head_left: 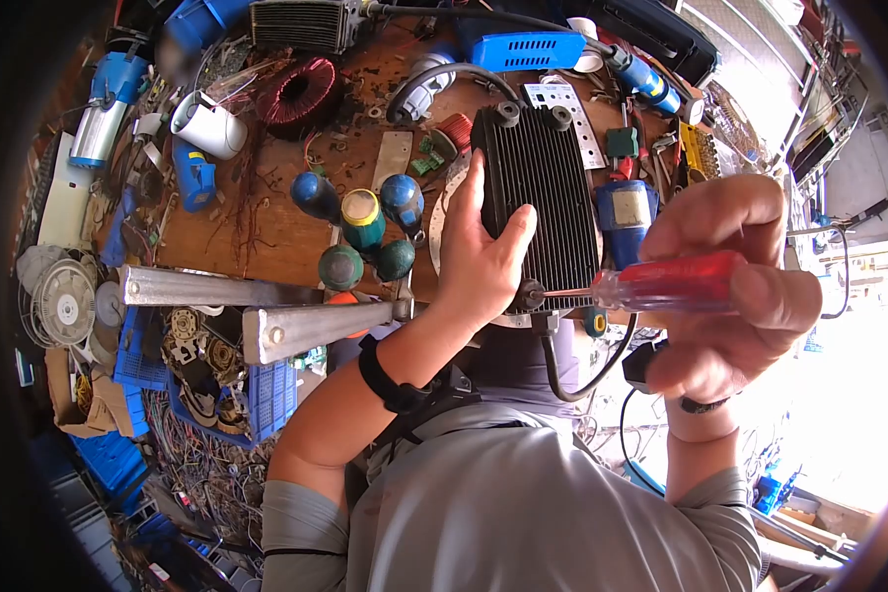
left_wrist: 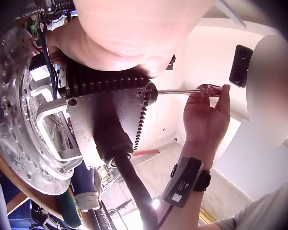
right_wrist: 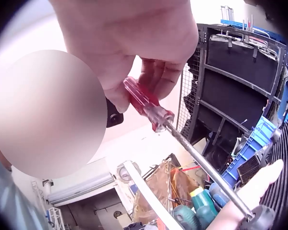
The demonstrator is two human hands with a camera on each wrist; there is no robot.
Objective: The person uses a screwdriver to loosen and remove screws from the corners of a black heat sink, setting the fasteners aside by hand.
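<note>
A black finned metal housing (head_left: 553, 187) stands propped at the bench edge, with round black feet on its corners. My left hand (head_left: 479, 261) grips its left side, thumb across the fins and index finger along the edge. In my right hand (head_left: 750, 340) is a screwdriver (head_left: 666, 283) with a clear red handle, pinched between thumb and fingers. Its metal shaft (right_wrist: 206, 165) runs to the near corner foot (right_wrist: 262, 218), and the tip sits in the middle of that foot. From the housing's lower end a thick black cable (left_wrist: 134, 184) hangs down.
Several screwdrivers with blue and green handles (head_left: 365, 217) stand left of the housing. Two metal bars (head_left: 316, 331) jut out at the bench's front edge. A copper coil (head_left: 301, 94), a white cup (head_left: 207, 125) and a blue vented cover (head_left: 526, 51) lie farther back. Blue crates (head_left: 271, 395) sit below left.
</note>
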